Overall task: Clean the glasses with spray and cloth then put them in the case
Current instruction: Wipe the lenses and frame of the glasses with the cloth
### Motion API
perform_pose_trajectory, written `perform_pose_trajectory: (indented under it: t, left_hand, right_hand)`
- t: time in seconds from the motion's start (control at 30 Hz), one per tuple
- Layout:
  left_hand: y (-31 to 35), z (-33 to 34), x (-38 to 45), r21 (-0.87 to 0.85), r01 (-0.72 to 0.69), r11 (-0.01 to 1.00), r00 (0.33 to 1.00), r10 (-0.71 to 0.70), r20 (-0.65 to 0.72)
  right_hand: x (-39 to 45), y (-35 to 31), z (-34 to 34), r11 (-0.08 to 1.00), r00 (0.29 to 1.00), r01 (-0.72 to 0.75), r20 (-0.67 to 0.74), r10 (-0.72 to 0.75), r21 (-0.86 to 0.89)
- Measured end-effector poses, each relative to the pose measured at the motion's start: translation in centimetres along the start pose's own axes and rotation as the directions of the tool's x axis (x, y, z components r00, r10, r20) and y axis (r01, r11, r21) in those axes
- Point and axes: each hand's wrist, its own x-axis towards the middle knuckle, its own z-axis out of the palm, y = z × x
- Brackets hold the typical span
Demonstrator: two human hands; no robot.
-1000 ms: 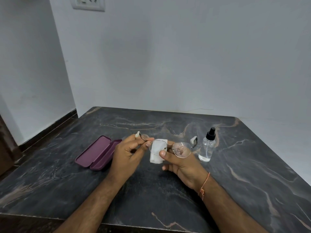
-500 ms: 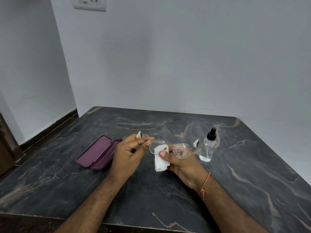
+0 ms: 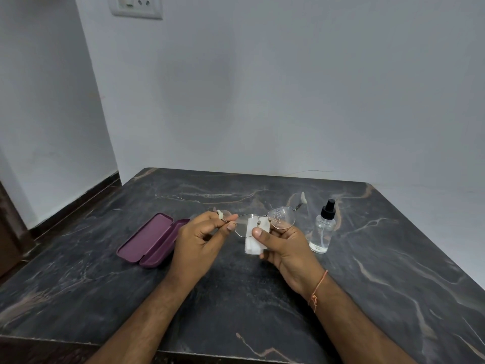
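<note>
Thin-framed glasses (image 3: 282, 218) are held above the dark marble table (image 3: 380, 271), temples unfolded. My left hand (image 3: 202, 237) pinches the frame at its left hinge. My right hand (image 3: 284, 252) holds a folded white cloth (image 3: 253, 245) behind the left lens, thumb near the bridge. The right lens carries spray droplets. A clear spray bottle (image 3: 322, 229) with a black top stands upright just right of my right hand. The purple case (image 3: 152, 239) lies open on the table, left of my left hand.
White walls meet behind the table, with a socket plate (image 3: 136, 6) high on the back wall. The table's front edge runs under my forearms. A dark skirting and a brown door edge (image 3: 10, 232) are at the far left.
The cloth has shifted slightly behind the left lens and the glasses have tilted a little, with the right temple tip now raised higher. Both hands stay in nearly the same place.
</note>
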Motion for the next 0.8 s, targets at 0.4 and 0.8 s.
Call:
perform_pose_trajectory:
  t: [0.4, 0.8]
  left_hand:
    - [-0.13, -0.08, 0.00, 0.021, 0.000, 1.000, 1.000, 0.000, -0.007]
    - [0.19, 0.00, -0.19, -0.055, 0.018, 0.998, 1.000, -0.018, 0.012]
  right_hand:
    - [-0.15, 0.04, 0.05, 0.999, 0.999, -0.027, 0.031, 0.028, -0.024]
    - [-0.80, -0.37, 0.09, 0.993, 0.972, -0.080, 0.212, 0.097, -0.089]
